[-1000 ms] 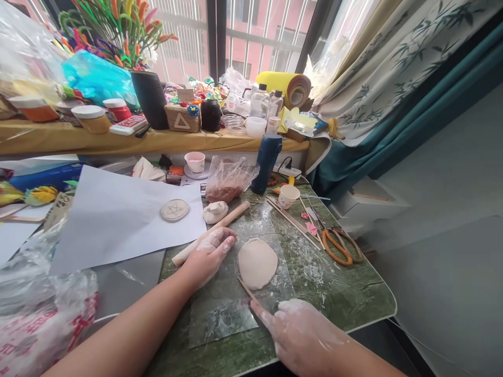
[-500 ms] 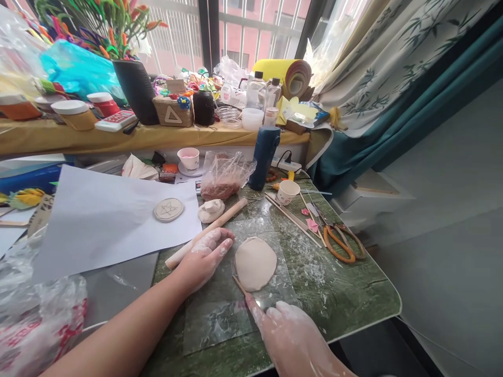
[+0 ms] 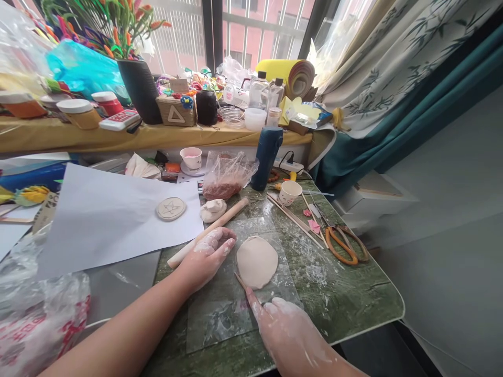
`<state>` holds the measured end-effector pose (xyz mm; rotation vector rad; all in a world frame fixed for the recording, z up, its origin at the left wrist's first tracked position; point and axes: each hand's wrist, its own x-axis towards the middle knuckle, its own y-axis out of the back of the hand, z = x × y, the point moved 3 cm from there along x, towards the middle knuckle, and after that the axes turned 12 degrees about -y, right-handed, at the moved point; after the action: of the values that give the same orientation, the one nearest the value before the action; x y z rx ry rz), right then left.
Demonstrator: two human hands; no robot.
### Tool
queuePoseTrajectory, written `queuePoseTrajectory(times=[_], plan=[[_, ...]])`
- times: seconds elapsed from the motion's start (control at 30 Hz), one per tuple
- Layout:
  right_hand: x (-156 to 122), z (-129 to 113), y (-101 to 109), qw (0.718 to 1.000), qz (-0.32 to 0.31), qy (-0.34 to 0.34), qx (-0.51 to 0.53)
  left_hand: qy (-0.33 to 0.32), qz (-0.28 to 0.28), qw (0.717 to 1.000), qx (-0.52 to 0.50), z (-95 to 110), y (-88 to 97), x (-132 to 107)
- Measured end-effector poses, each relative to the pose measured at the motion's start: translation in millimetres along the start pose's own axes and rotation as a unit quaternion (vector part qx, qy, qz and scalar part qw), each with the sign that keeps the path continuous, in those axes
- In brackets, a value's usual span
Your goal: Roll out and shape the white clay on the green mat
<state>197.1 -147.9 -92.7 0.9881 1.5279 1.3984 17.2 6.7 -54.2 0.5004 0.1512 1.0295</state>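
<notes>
A flat, roughly round slab of pale clay (image 3: 257, 262) lies on a clear plastic sheet (image 3: 220, 319). My right hand (image 3: 288, 327), dusted white, grips a thin wooden stick (image 3: 240, 281), its tip at the slab's lower left edge; the index finger stretches along the stick. To the left of the slab, my left hand (image 3: 208, 256) is open, palm side turned toward the slab and fingers loosely curved, with nothing visible in it. Just behind its fingers lies a wooden rolling pin (image 3: 231, 210). A lump of pale clay (image 3: 213, 210) sits beyond the pin.
A clay disc with a star (image 3: 171, 208) rests on white paper (image 3: 118, 225). Behind stand a bag of brown clay (image 3: 223, 183), a blue bottle (image 3: 267, 159) and a paper cup (image 3: 290, 192). Scissors (image 3: 341, 248) and thin sticks (image 3: 294, 220) lie at right.
The whole view has shifted slightly. The stick's tip sits a touch farther up along the slab's left edge; my left hand keeps its place beside the slab.
</notes>
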Motion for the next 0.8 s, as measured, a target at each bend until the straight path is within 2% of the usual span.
queuePoseTrajectory(times=[0.23, 0.37, 0.5, 0.57, 0.8], plan=[[3, -5, -1, 1.000, -0.020, 0.004, -0.017, -0.006, -0.002, 1.000, 0.005, 0, 3.1, 3], [5, -4, -1, 0.999, -0.011, -0.034, -0.033, -0.019, 0.001, 1.000, -0.012, -1, 3.8, 3], [7, -2, 3, 0.999, -0.031, 0.004, -0.022, -0.018, -0.012, 0.999, 0.034, 2, 3.0, 3], [9, 0, 5, 0.999, -0.033, 0.002, -0.033, -0.020, -0.015, 0.998, 0.062, 2, 2.8, 4], [16, 1, 1, 0.998, -0.043, -0.023, -0.044, -0.058, 0.024, 0.994, 0.090, -5, -0.6, 5]])
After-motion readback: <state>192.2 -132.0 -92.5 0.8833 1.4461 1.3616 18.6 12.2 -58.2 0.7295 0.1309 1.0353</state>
